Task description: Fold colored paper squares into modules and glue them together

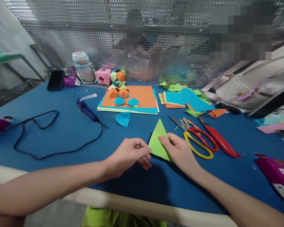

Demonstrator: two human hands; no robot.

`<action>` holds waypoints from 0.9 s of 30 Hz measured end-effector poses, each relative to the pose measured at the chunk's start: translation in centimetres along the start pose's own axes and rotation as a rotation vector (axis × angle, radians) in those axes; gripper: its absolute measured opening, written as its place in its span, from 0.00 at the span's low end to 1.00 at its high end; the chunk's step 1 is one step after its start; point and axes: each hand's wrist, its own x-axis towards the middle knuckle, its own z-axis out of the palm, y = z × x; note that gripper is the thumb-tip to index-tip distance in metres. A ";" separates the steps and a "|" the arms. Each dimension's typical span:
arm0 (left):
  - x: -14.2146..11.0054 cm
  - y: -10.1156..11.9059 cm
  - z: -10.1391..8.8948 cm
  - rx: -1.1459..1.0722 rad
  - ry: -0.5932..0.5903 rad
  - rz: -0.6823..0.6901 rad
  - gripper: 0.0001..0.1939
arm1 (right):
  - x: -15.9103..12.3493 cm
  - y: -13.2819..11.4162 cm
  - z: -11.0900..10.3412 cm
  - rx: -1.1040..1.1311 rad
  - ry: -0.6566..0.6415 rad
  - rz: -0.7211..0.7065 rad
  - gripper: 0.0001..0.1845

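A lime-green sheet of paper folded into a triangle [157, 142] is held up just above the blue table, its point facing away from me. My right hand [180, 149] pinches it along the right side, thumb on top. At the paper's left corner, my left hand [132, 154] has thumb and forefinger pressed together, while the other fingers curl below. Beyond my left hand lies a folded blue paper piece [123, 119]. To the right of my right hand are red-and-yellow-handled scissors [198, 138] with blades partly apart, and a red utility knife [221, 140].
A blue glue gun [86, 108] rests at left with its cord looping across the table [68, 176]. Stacked coloured paper [142, 94], folded paper balls [118, 77] and a bottle [84, 67] stand behind. Paper scraps [196, 99], a bag [253, 75] and a purple power strip [275, 176] are at right.
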 end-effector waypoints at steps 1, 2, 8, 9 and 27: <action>0.0 0.0 0.0 0.011 0.012 0.004 0.10 | 0.0 -0.1 0.0 0.022 -0.010 0.002 0.21; 0.0 0.0 0.1 0.022 0.020 0.008 0.09 | 0.0 -0.2 0.0 0.048 -0.022 0.008 0.20; 0.1 -0.3 0.3 0.122 0.000 0.008 0.06 | -0.2 -1.1 0.2 0.166 -0.013 0.112 0.17; 0.0 -0.3 0.3 0.136 -0.006 0.011 0.06 | -0.3 -1.1 0.3 0.214 0.005 0.129 0.17; -0.1 0.3 0.0 0.070 0.035 0.061 0.09 | 0.1 -1.1 -0.5 0.161 -0.004 0.100 0.23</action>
